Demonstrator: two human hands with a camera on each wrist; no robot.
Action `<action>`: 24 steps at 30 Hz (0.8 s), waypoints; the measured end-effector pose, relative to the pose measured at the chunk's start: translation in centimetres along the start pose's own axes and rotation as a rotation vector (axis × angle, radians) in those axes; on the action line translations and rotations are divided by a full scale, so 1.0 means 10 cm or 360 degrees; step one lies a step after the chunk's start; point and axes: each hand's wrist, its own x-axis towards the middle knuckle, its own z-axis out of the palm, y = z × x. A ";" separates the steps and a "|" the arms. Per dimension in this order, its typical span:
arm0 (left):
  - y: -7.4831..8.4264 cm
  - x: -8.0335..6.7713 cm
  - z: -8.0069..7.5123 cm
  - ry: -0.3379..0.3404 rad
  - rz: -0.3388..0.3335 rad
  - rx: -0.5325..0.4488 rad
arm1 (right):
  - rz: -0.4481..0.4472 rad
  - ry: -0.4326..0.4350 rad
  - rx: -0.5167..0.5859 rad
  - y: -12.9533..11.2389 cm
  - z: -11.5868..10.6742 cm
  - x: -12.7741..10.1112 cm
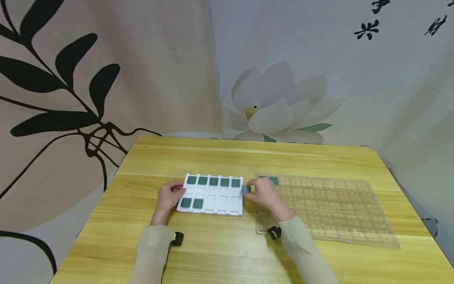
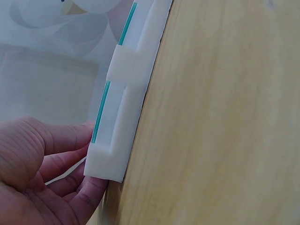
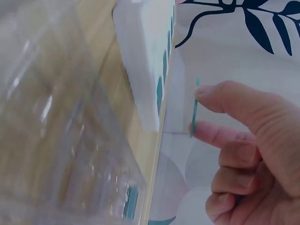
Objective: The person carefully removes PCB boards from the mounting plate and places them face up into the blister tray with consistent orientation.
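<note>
My right hand (image 1: 267, 194) pinches a thin green square plate (image 3: 195, 108) between thumb and forefinger, just off the right end of a white tray (image 1: 202, 192). In the right wrist view the plate is seen edge-on, and the other fingers are curled. My left hand (image 1: 169, 196) holds the white tray's left end, thumb (image 2: 70, 138) at the upper edge and fingers lower against the side. Several green squares (image 1: 213, 181) fill the tray's back row; two more green squares (image 1: 186, 202) lie at the left of its front row, with bare slots beside them.
A large clear plastic tray (image 1: 330, 209) with many shallow pockets lies on the right of the wooden table (image 1: 213, 252). Green squares (image 1: 274, 180) sit in its back left corner, partly behind my right hand. A printed curtain (image 1: 170, 71) hangs behind the table.
</note>
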 end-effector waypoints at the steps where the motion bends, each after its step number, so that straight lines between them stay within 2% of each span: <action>1: 0.00 0.00 0.00 0.0001 -0.0003 0.0005 | -0.0004 0.0011 -0.0005 0.02 -0.01 0.00; 6: 0.00 -0.01 0.00 0.0007 -0.0012 0.0019 | -0.0043 0.0038 -0.0018 0.12 -0.06 -0.01; 10: 0.01 0.00 0.01 0.0012 -0.0014 0.0022 | -0.0040 0.0007 0.0009 0.17 -0.12 -0.03; 16: 0.00 0.00 0.00 0.0010 -0.0016 0.0019 | 0.0009 -0.0031 -0.0052 0.23 -0.19 -0.04; 24: -0.01 0.00 0.00 0.0004 -0.0012 0.0007 | 0.0114 -0.0060 -0.0015 0.33 -0.28 -0.09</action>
